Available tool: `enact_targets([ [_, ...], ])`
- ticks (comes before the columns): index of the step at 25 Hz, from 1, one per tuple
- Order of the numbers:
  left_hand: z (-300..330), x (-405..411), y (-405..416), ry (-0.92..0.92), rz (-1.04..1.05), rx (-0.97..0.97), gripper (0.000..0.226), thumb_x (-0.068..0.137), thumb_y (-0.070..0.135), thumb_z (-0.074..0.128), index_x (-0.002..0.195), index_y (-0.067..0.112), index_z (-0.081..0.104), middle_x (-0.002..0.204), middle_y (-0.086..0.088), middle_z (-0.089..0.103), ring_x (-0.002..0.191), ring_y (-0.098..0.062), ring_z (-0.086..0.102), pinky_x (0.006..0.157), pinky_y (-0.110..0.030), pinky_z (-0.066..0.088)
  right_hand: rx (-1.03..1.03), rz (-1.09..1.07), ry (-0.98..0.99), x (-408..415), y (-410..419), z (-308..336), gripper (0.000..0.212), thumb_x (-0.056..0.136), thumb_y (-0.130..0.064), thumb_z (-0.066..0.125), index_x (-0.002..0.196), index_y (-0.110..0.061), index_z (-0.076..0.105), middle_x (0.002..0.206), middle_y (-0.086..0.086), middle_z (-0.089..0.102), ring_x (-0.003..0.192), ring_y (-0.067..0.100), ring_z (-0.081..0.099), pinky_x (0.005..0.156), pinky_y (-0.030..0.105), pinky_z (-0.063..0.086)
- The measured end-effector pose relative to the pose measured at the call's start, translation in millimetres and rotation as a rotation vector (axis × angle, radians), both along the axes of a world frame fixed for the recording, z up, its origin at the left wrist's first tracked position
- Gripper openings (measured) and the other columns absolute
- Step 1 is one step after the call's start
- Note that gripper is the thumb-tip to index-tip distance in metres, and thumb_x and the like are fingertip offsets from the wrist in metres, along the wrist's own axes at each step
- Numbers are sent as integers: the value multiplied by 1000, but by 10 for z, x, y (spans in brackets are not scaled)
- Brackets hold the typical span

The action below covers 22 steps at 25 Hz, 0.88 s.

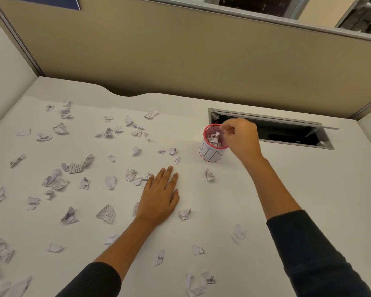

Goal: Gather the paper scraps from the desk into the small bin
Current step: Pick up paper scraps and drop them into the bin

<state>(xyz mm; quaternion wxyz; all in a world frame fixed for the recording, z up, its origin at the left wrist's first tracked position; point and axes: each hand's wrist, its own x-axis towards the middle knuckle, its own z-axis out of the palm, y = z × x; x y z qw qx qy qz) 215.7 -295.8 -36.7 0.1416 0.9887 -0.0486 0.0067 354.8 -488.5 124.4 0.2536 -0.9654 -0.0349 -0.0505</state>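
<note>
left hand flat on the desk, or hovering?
Touching. The head view shows the left hand lying palm down on the desk, fingers straight and spread, with no gap or shadow visible under them.

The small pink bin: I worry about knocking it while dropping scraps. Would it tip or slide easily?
Probably. The small bin looks like light mesh holding only paper scraps, so a nudge from the right hand could slide it. Its squat shape likely resists tipping.

Crumpled paper scraps (105,213); matt smooth desk (201,194); red mesh bin (213,142).
</note>
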Motion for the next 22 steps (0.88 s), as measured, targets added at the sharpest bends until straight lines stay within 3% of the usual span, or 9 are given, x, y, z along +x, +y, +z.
enact_targets([
  [2, 10, -4, -5, -9, -3, -5, 56, 94, 41, 22, 144, 20, 32, 156, -1, 22, 144, -21, 18, 115, -43, 17, 91, 14, -58, -253, -18, -158, 20, 83, -1, 60, 95, -9, 73, 98, 10, 72, 90, 25, 66, 84, 29, 52],
  [4, 18, -2, -8, -13, -7, -6, 56, 94, 40, 22, 144, 18, 33, 155, -2, 24, 143, -22, 20, 114, -43, 19, 104, 78, 27, -458, -22, -404, 21, 80, -1, 60, 96, -9, 73, 98, 9, 73, 92, 25, 66, 85, 32, 51],
  [9, 23, 1, -6, -10, -4, 12, 56, 94, 40, 22, 144, 19, 33, 156, -2, 23, 144, -21, 20, 114, -43, 19, -80, 231, 367, -826, 67, -981, 49, 93, -37, 52, 133, -11, 48, 141, 10, 44, 131, 25, 39, 107, 33, 32],
  [14, 38, 5, -11, -13, -11, 5, 56, 93, 39, 23, 142, 16, 37, 154, -5, 28, 142, -24, 25, 112, -45, 24, 63, 357, 341, -1275, 148, -1165, 65, 81, -62, 53, 135, -27, 45, 143, -3, 35, 133, 14, 30, 107, 29, 29],
  [17, 42, 2, -12, -20, -10, 3, 54, 93, 36, 24, 141, 15, 38, 153, -6, 30, 141, -25, 27, 112, -46, 25, 2, 461, 248, -1509, 141, -1221, 52, 81, -55, 59, 127, -32, 54, 145, -2, 35, 135, 13, 28, 109, 29, 27],
  [19, 44, 0, -14, -21, -9, 0, 54, 94, 35, 24, 141, 15, 39, 153, -6, 30, 141, -25, 28, 112, -46, 26, -29, 464, 124, -1595, 119, -1286, 34, 88, -37, 58, 119, -24, 63, 140, 3, 46, 130, 18, 39, 103, 30, 37],
  [22, 46, -1, -18, -22, -5, -5, 53, 94, 35, 24, 141, 16, 39, 153, -6, 30, 141, -24, 27, 112, -45, 25, -53, 367, 84, -1587, 38, -1287, 29, 92, -28, 50, 116, -21, 64, 127, -1, 58, 118, 17, 53, 92, 22, 42],
])
